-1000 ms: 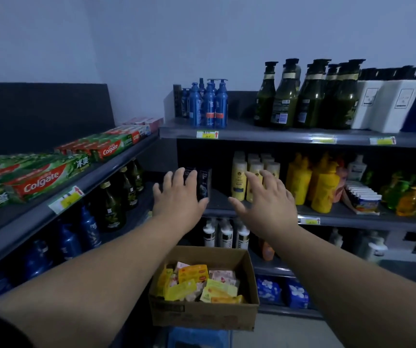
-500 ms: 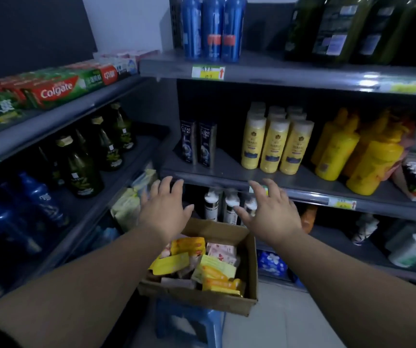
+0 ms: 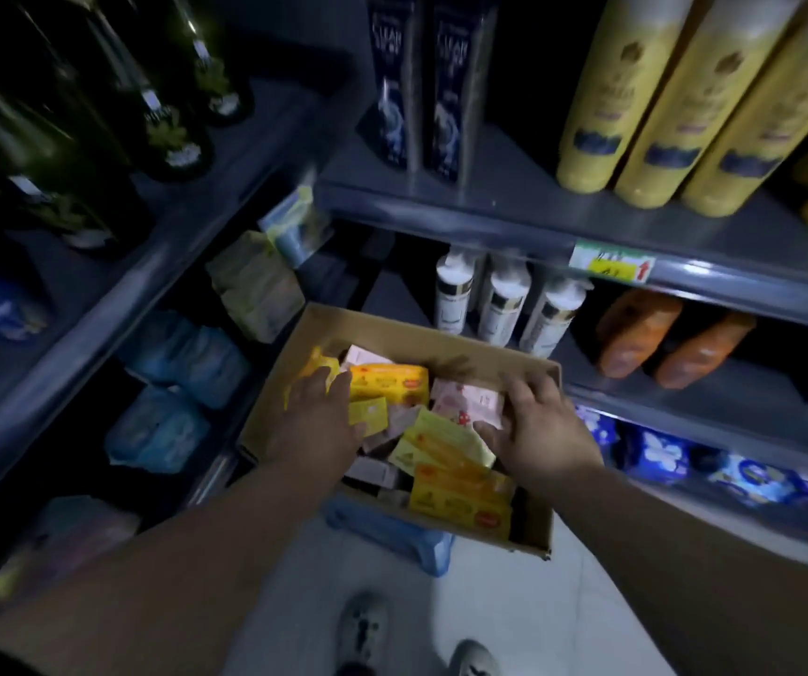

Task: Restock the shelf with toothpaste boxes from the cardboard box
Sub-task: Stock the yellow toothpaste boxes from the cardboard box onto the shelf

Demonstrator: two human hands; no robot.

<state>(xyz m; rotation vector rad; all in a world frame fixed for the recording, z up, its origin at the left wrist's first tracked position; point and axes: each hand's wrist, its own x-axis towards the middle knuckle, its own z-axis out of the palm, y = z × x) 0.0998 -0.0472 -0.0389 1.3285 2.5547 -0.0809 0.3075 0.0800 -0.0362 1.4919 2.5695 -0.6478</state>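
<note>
Firstly, risks tipping the cardboard box (image 3: 392,334), perched on a small blue stool (image 3: 392,534) below the shelves, by pressing down off-centre with both hands inside it. Next, left hand (image 3: 316,417) laid flat with fingers straight across the jumbled toothpaste boxes (image 3: 387,383), right hand (image 3: 543,431) curled over a pink box (image 3: 465,400), too blurred to call a firm grip, so could fetch up the wrong pack. Lastly, could scatter the loose heap by tugging one from underneath.

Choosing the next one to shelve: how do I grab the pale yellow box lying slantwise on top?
Probably from above, pinching its two long edges mid-length: the pale yellow box lies face up, uppermost in the cardboard box, both edges exposed.
</note>
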